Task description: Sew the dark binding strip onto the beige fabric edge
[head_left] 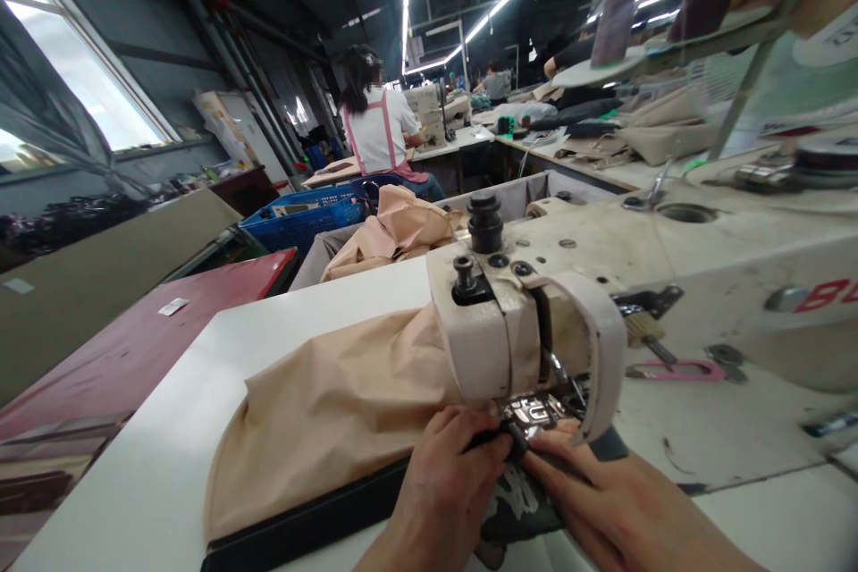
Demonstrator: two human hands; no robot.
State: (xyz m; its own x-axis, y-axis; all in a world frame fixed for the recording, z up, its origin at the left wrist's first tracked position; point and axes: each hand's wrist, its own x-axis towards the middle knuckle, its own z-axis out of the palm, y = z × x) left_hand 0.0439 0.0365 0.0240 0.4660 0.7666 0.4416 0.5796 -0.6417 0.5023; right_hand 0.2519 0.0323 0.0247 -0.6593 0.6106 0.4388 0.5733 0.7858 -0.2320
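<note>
One left hand (446,469) was bunched up right by the presser foot (536,411), thumb and fingers pinched on the black strip (308,514). Right hand (603,487) sat just across from it, fingers pointing in at the foot; honestly can't tell if those were gripping or just pressing down. That strip ran along the near edge of a big piece of tan fabric (335,384), which lay rumpled on the white counter (234,349), left of the sewing machine (479,331) and partly behind its head. A pink-handled tool (697,369) was lying near the machine's arm. Past the counter, more tan material (408,223) was heaped in a grey bin, with a blue basket (295,219) beside it, and further back a person (379,130) in pink straps sat by another machine (425,112).
</note>
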